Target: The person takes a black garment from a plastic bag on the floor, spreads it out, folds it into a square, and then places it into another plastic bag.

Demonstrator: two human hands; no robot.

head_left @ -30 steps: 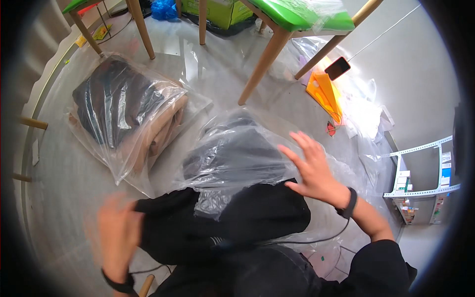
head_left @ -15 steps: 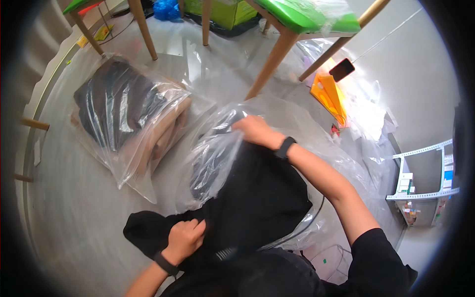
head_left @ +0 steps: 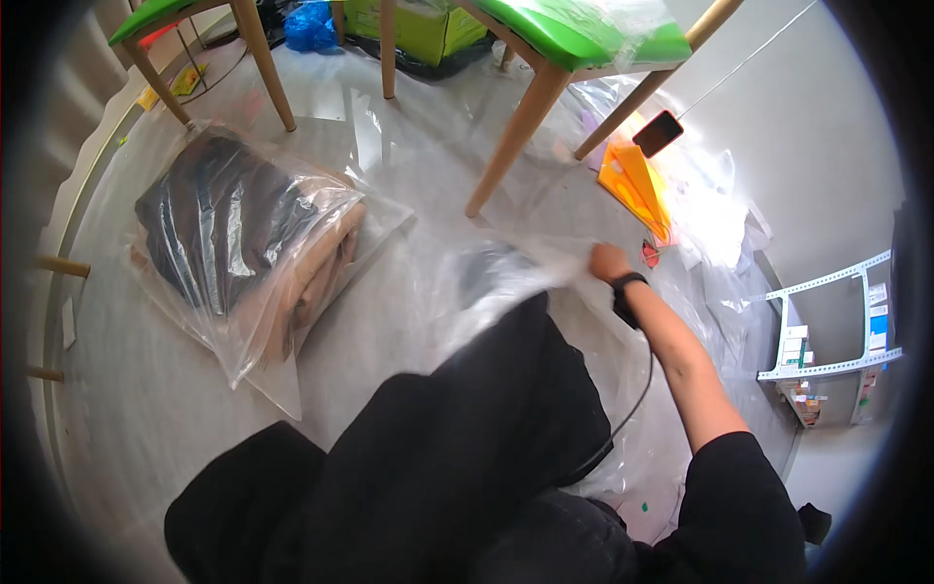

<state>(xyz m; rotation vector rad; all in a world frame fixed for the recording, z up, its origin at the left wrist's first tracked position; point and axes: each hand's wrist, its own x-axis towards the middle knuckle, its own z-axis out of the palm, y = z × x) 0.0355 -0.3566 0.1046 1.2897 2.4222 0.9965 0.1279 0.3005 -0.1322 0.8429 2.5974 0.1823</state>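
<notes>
A black garment (head_left: 438, 419) spreads over the lower middle of the view, one narrow part of it reaching to the lower left. Just beyond it, a clear plastic bag (head_left: 438, 316) lies crumpled and smeared by motion, with something dark showing through. My right hand (head_left: 610, 261) is closed on the bag's edge at its right side, the arm stretched forward. My left hand does not show; the garment fills the area where that arm would come in. To the left, folded dark and tan clothes sit in another clear plastic bag (head_left: 263, 355) on the floor.
Ahead stand wooden-legged chairs with green seats (head_left: 584, 44). An orange folder (head_left: 632, 185) and a phone (head_left: 658, 133) on a cord are at the right, near a white metal shelf (head_left: 817, 375). A blue plastic bag (head_left: 309, 26) and a green box (head_left: 418, 29) are farther back.
My right hand has moved right, pulling the bag's edge with it. The black garment has risen and spread to the lower left, and my left hand has gone out of sight.
</notes>
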